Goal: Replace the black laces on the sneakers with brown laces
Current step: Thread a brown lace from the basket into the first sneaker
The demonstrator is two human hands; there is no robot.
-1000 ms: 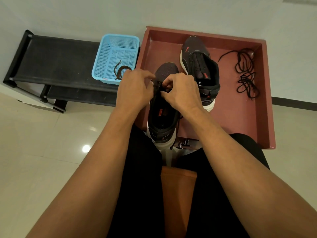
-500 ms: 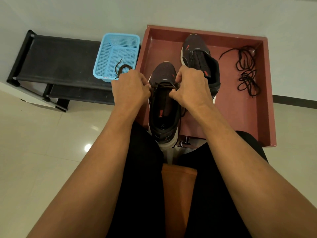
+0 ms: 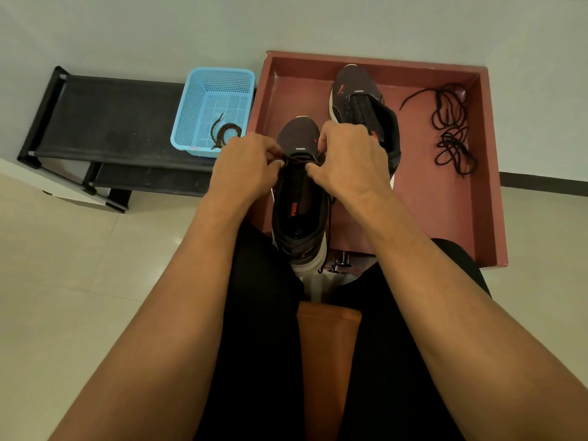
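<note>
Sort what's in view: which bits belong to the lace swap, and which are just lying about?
Job: near sneaker; far sneaker; threaded lace, pinched by left hand and right hand; spare brown lace in blue basket; black laces in red tray.
Lying about: black rack; orange seat.

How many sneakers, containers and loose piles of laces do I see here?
Sneakers: 2, near sneaker and far sneaker
Containers: 2, blue basket and red tray
Loose lace piles: 2, brown lace and black laces
Total: 6
</note>
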